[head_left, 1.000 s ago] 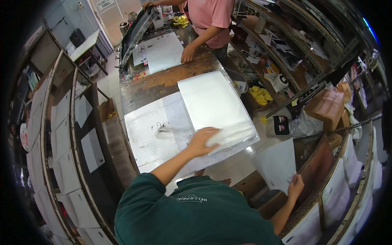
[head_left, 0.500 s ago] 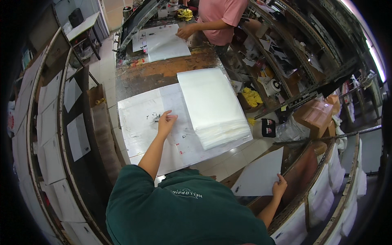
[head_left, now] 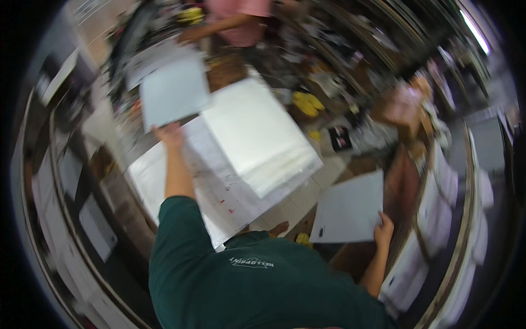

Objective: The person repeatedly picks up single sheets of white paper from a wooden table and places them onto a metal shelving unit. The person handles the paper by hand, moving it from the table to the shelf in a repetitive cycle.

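Note:
My left hand (head_left: 170,134) reaches over the table and grips the near corner of a pale translucent sheet (head_left: 175,90), its fingers smeared by motion. That sheet spreads out toward the far side of the table. Beside it on the right lies a thick stack of white translucent sheets (head_left: 257,131), resting on a white board (head_left: 219,186) with small black and red marks. Out to my right, my right hand (head_left: 383,227) pinches the edge of another pale sheet (head_left: 350,205) that bears a small dark mark near one corner.
Across the table stands a person in a pink top (head_left: 235,22), one arm over another pale sheet. Racks holding sheets (head_left: 427,219) rise close on my right, with more racks (head_left: 71,192) on my left. Cardboard boxes (head_left: 397,109) and a yellow cloth (head_left: 307,104) lie at the right.
My left hand has moved farther forward from over the white board and now holds a pale sheet. The view has swung. My right hand still holds its sheet.

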Action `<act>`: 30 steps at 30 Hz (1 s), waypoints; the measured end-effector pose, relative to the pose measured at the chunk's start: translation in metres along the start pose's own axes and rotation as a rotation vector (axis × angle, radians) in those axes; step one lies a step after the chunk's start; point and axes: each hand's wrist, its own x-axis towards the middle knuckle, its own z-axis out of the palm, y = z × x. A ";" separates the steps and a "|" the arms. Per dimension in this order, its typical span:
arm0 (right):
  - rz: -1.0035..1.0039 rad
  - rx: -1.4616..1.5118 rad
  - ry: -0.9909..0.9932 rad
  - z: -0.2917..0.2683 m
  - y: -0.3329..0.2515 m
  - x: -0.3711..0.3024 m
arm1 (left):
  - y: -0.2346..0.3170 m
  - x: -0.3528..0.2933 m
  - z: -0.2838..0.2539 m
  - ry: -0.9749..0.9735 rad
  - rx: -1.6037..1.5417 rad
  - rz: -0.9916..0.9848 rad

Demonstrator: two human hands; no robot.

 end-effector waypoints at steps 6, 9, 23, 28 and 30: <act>0.066 0.135 -0.083 0.012 -0.054 0.003 | 0.048 0.050 -0.017 0.695 1.347 0.122; 0.031 0.105 -0.092 0.026 -0.063 -0.003 | 0.006 -0.010 0.051 0.713 2.274 0.722; 0.604 0.047 0.407 -0.171 0.107 -0.115 | -0.009 -0.046 0.064 0.117 3.029 0.609; 0.777 -0.059 0.623 -0.219 0.307 -0.222 | 0.000 -0.086 0.077 0.379 2.786 0.810; 0.887 -0.333 0.642 -0.223 0.370 -0.256 | 0.026 -0.079 0.055 0.304 2.675 0.977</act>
